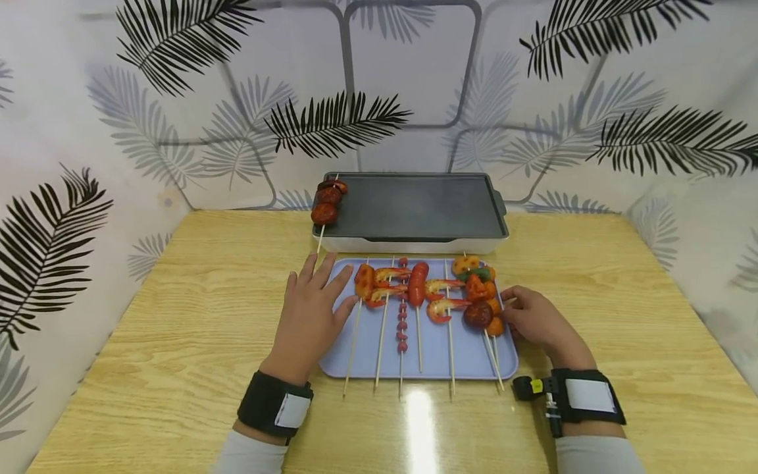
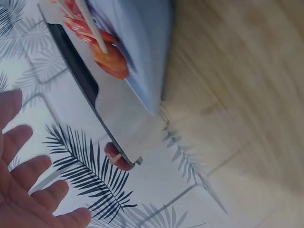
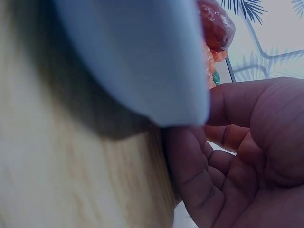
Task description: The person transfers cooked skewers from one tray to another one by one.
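Note:
A pale lavender tray (image 1: 435,355) lies on the table, bearing several skewers of food. Among them are a red sausage (image 1: 418,284), shrimp (image 1: 439,309) and a thin skewer of small pink pieces (image 1: 403,326). My right hand (image 1: 530,319) pinches the tray's right rim, thumb and fingers on either side of it in the right wrist view. Over the tray's upper left corner is my left hand (image 1: 308,319), fingers spread and nothing held; in the left wrist view its fingers (image 2: 33,171) appear apart from the tray. Beyond it, a skewer with brown round pieces (image 1: 325,213) rests on the griddle.
The dark flat griddle (image 1: 414,204) in its white base stands right behind the tray, against a leaf-patterned cloth (image 1: 408,79). Skewer sticks overhang the tray's front edge. The wooden table (image 1: 207,316) extends on both sides.

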Motion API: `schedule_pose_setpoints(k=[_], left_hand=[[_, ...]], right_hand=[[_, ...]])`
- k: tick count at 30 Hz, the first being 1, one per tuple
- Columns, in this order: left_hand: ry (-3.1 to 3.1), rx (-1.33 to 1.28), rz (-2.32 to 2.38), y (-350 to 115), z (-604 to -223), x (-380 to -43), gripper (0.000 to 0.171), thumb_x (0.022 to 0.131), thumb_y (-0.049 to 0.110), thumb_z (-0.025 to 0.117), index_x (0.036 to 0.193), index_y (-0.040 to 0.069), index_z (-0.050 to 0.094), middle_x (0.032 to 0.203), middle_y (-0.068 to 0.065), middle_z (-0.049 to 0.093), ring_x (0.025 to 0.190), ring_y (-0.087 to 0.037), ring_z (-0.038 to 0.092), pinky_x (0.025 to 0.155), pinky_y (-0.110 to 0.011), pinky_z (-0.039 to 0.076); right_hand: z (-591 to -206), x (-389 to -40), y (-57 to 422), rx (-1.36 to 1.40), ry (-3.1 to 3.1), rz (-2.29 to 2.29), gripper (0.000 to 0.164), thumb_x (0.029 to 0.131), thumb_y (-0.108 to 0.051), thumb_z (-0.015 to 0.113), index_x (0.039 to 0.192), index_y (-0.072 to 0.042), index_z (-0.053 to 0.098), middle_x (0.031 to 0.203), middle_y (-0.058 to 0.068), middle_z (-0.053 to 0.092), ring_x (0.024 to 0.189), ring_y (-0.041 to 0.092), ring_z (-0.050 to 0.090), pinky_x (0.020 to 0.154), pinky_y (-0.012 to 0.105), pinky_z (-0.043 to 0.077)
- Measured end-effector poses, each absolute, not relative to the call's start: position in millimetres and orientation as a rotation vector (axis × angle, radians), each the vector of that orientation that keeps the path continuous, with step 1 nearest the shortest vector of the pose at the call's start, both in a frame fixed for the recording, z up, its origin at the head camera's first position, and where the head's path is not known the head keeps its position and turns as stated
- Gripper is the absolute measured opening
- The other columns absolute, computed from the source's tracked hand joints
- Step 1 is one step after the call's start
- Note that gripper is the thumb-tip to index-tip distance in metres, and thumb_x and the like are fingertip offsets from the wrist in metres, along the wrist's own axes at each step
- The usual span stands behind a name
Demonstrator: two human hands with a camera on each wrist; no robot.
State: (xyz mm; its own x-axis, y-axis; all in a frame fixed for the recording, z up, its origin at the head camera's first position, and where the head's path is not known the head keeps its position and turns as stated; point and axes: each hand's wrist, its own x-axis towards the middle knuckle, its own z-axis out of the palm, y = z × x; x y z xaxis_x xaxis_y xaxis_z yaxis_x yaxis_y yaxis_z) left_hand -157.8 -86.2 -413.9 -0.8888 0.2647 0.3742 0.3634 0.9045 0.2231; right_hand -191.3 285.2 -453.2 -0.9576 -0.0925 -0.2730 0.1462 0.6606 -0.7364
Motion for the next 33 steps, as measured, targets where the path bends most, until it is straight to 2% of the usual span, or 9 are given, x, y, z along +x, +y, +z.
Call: schedule_pose_setpoints(k=[10,16,20,24,28,33], left_hand=[[-2.722,-0.414,-0.297,-105.7,-410.0,-191.8,0.051,0.095,0.032,0.066,0.140,0.009,0.058,0.152,-0.019,0.041,0.143,-0.040,0.029,0.110,-0.059,0.030],[-2.726,-0.480,-0.267,-111.7,-407.6,-213.0,0.049,0.095,0.030,0.066,0.137,0.006,0.060,0.148,-0.021,0.045,0.136,-0.042,0.040,0.110,-0.051,0.033],[-2.766,-0.477,-0.406,-115.9,-409.4,-227.7,0.048,0.096,0.027,0.066,0.139,0.006,0.058,0.146,-0.021,0.047,0.132,-0.041,0.045,0.109,-0.049,0.036],[-2.807,-0.361,-0.637,-120.4,-411.9,-238.7,0.045,0.097,0.022,0.064,0.138,0.003,0.058,0.136,-0.022,0.056,0.123,-0.040,0.053,0.104,-0.048,0.042],[-2.814,-0.236,-0.871,-122.5,-410.2,-244.0,0.044,0.097,0.019,0.062,0.137,-0.001,0.058,0.121,-0.024,0.063,0.104,-0.037,0.062,0.088,-0.048,0.051],[-2.821,-0.151,-1.022,-121.2,-408.6,-247.3,0.045,0.099,0.020,0.060,0.137,-0.002,0.056,0.117,-0.021,0.065,0.084,-0.030,0.063,0.074,-0.042,0.051]], right_hand=[[-450.5,-190.5,284.9,0.021,2.605,-1.178,0.034,0.095,-0.008,0.053,0.125,0.008,0.052,0.098,0.019,0.062,0.077,0.023,0.059,0.064,0.033,0.050],[-452.9,-191.2,284.2,0.023,2.596,-1.184,0.034,0.095,-0.008,0.053,0.125,0.007,0.052,0.099,0.019,0.063,0.077,0.022,0.060,0.065,0.032,0.051],[-452.5,-191.3,284.1,0.040,2.590,-1.197,0.034,0.096,-0.009,0.053,0.126,0.007,0.051,0.101,0.020,0.063,0.078,0.022,0.061,0.066,0.032,0.052],[-452.7,-191.5,285.2,0.038,2.573,-1.218,0.035,0.096,-0.009,0.053,0.126,0.007,0.051,0.101,0.020,0.063,0.078,0.023,0.061,0.066,0.033,0.053],[-453.1,-191.7,284.7,0.038,2.568,-1.221,0.034,0.096,-0.009,0.052,0.127,0.007,0.051,0.102,0.020,0.063,0.079,0.022,0.061,0.066,0.032,0.053],[-452.7,-191.8,285.7,0.031,2.568,-1.221,0.034,0.096,-0.008,0.052,0.127,0.008,0.051,0.102,0.021,0.063,0.079,0.022,0.061,0.066,0.033,0.053]])
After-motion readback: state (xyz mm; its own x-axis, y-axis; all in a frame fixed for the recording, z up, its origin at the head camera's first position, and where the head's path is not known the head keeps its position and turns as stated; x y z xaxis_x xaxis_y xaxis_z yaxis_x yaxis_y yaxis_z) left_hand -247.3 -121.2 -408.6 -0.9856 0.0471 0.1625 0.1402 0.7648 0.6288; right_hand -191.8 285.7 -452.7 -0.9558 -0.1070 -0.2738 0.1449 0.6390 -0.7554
